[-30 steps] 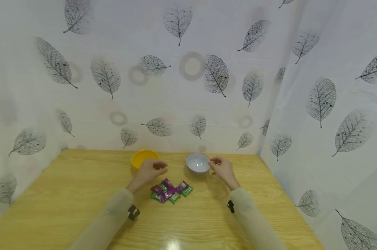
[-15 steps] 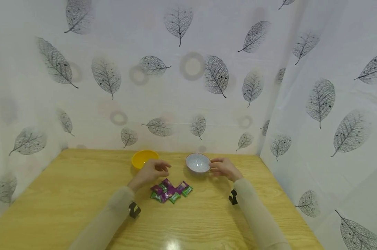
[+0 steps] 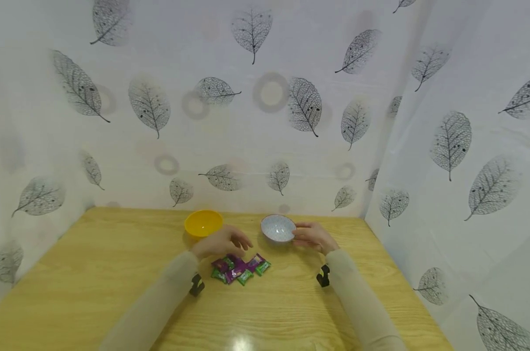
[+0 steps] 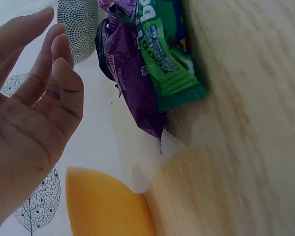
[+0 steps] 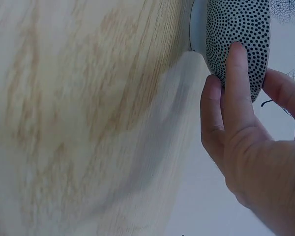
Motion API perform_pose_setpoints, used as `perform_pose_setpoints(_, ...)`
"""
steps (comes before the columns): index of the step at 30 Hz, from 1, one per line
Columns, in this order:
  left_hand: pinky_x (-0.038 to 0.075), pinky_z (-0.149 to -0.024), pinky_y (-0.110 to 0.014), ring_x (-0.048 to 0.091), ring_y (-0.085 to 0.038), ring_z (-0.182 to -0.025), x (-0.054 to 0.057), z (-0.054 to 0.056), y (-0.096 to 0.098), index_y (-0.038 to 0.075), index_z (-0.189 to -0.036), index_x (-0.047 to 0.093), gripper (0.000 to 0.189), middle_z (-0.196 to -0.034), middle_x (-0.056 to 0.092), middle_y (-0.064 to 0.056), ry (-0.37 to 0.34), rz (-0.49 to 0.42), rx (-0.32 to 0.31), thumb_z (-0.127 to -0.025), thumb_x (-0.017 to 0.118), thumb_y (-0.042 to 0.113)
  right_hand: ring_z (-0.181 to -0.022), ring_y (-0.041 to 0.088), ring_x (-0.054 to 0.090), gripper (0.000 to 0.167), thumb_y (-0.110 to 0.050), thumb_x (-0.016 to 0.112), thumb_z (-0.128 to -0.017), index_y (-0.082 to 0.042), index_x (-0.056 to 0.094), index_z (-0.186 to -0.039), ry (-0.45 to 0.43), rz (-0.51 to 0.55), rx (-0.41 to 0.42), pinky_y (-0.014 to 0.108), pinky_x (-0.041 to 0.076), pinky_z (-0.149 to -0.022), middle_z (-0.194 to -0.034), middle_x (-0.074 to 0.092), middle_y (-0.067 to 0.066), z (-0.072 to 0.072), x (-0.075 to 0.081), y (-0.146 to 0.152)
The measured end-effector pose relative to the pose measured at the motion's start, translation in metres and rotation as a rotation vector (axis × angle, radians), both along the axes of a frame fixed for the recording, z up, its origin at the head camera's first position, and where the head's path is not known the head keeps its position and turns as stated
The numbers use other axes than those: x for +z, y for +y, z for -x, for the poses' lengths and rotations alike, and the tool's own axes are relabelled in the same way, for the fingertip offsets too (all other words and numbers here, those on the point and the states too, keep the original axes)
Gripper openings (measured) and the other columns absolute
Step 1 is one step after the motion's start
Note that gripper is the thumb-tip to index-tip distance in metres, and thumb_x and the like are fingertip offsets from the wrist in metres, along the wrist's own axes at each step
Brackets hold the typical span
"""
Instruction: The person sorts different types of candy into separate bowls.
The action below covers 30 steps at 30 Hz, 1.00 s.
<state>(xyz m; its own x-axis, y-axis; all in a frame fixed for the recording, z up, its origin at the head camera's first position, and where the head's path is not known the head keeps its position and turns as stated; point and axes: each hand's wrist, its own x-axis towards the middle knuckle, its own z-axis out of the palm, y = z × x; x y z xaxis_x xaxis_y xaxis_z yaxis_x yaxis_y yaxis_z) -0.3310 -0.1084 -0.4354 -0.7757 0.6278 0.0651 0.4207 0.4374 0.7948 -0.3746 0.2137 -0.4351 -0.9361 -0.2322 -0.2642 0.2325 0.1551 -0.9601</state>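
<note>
My left hand (image 3: 223, 241) hovers above a small pile of wrapped candies, fingers loosely bent and holding nothing. The pile has purple candies (image 3: 235, 274) and green candies (image 3: 245, 277). In the left wrist view a purple wrapper (image 4: 132, 78) lies against a green one (image 4: 164, 54), a little apart from the fingertips. My right hand (image 3: 315, 237) holds the right side of a light patterned bowl (image 3: 277, 227) that stands on the table. Seen from the right wrist, its fingers (image 5: 238, 83) lie along the bowl's dotted outside, the thumb at the rim with its tip hidden.
A yellow bowl (image 3: 203, 223) stands on the wooden table (image 3: 265, 312), just behind my left hand. A white curtain (image 3: 265, 146) printed with grey leaves hangs along the table's back edge and at both sides.
My left hand has moved right and slightly nearer, from beside the yellow bowl to over the candies. The right hand has shifted its fingers along the patterned bowl's side; both bowls stay put.
</note>
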Motion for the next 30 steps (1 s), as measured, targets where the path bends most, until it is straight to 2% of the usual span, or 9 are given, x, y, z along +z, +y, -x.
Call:
perform_pose_setpoints(5,0.053,-0.074,-0.029,0.061,-0.014,-0.082,-0.001,0.008,0.013,0.015,-0.104,0.076,0.023,-0.097,0.074,-0.002,-0.035,0.103,-0.017,-0.082,0.076,0.009,-0.099,0.026,0.069,0.051,0.001,0.056,-0.095,0.012,0.038,-0.142,-0.008,-0.007,-0.020,0.037,0.056,-0.090,-0.131,0.053,0.034,0.000,-0.001,-0.002)
perform_pose_setpoints(7,0.053,-0.071,-0.029,0.063,-0.016,-0.079,-0.001,0.011,0.017,0.016,-0.103,0.077,0.023,-0.095,0.074,-0.002,-0.066,0.123,-0.048,-0.081,0.075,0.007,-0.097,0.025,0.069,0.052,0.002,0.056,-0.095,0.012,0.038,-0.142,-0.012,-0.011,-0.030,0.037,0.057,-0.089,-0.131,0.053,0.033,0.000,0.000,-0.003)
perform_pose_setpoints(12,0.055,-0.069,-0.026,0.065,-0.018,-0.079,-0.001,0.020,0.025,0.005,-0.107,0.075,0.033,-0.097,0.075,-0.014,-0.171,0.109,-0.195,-0.080,0.063,-0.010,-0.096,0.024,0.069,0.053,0.002,0.057,-0.094,0.010,0.039,-0.142,-0.019,-0.009,-0.039,0.039,0.055,-0.092,-0.131,0.054,0.032,-0.002,0.003,-0.003)
perform_pose_setpoints(17,0.046,-0.061,-0.018,0.054,-0.013,-0.069,-0.001,0.030,0.030,-0.007,-0.116,0.067,0.042,-0.093,0.068,-0.031,-0.278,0.094,-0.337,-0.078,0.055,-0.019,-0.097,0.025,0.069,0.053,0.002,0.057,-0.094,0.010,0.039,-0.143,-0.018,-0.013,-0.035,0.042,0.053,-0.095,-0.132,0.052,0.033,-0.002,0.002,-0.004)
perform_pose_setpoints(19,0.040,-0.058,-0.018,0.048,-0.013,-0.067,-0.001,0.032,0.033,-0.006,-0.117,0.067,0.044,-0.092,0.067,-0.028,-0.306,0.115,-0.342,-0.077,0.054,-0.020,-0.098,0.027,0.069,0.053,0.002,0.057,-0.093,0.011,0.039,-0.143,-0.014,-0.011,-0.028,0.041,0.054,-0.094,-0.131,0.053,0.034,-0.003,0.002,-0.004)
perform_pose_setpoints(23,0.042,-0.057,-0.017,0.052,-0.010,-0.072,-0.004,0.033,0.037,0.004,-0.115,0.072,0.048,-0.106,0.073,-0.008,-0.307,0.188,-0.279,-0.075,0.055,-0.017,-0.098,0.027,0.068,0.054,0.003,0.055,-0.094,0.013,0.036,-0.143,-0.009,-0.007,-0.005,0.040,0.054,-0.093,-0.131,0.052,0.034,-0.003,0.002,-0.006)
perform_pose_setpoints(24,0.040,-0.056,-0.017,0.050,-0.010,-0.071,-0.005,0.033,0.037,0.005,-0.113,0.073,0.048,-0.109,0.073,-0.007,-0.301,0.197,-0.274,-0.075,0.055,-0.018,-0.098,0.026,0.068,0.054,0.003,0.055,-0.094,0.013,0.035,-0.143,-0.010,-0.006,-0.001,0.040,0.054,-0.094,-0.131,0.051,0.034,-0.002,0.002,-0.006)
perform_pose_setpoints(28,0.037,-0.052,-0.017,0.045,-0.008,-0.064,-0.008,0.036,0.039,0.002,-0.110,0.074,0.047,-0.112,0.073,-0.007,-0.252,0.219,-0.309,-0.074,0.051,-0.018,-0.096,0.024,0.068,0.054,0.003,0.055,-0.095,0.012,0.034,-0.144,-0.016,-0.019,0.000,0.043,0.051,-0.099,-0.130,0.052,0.033,-0.001,0.003,-0.005)
perform_pose_setpoints(30,0.036,-0.051,-0.016,0.045,-0.007,-0.063,-0.008,0.037,0.040,0.002,-0.110,0.074,0.046,-0.105,0.073,-0.005,-0.222,0.234,-0.331,-0.074,0.051,-0.017,-0.093,0.023,0.068,0.054,0.003,0.055,-0.094,0.011,0.035,-0.144,-0.018,-0.023,-0.001,0.043,0.050,-0.099,-0.128,0.053,0.031,0.000,0.003,-0.005)
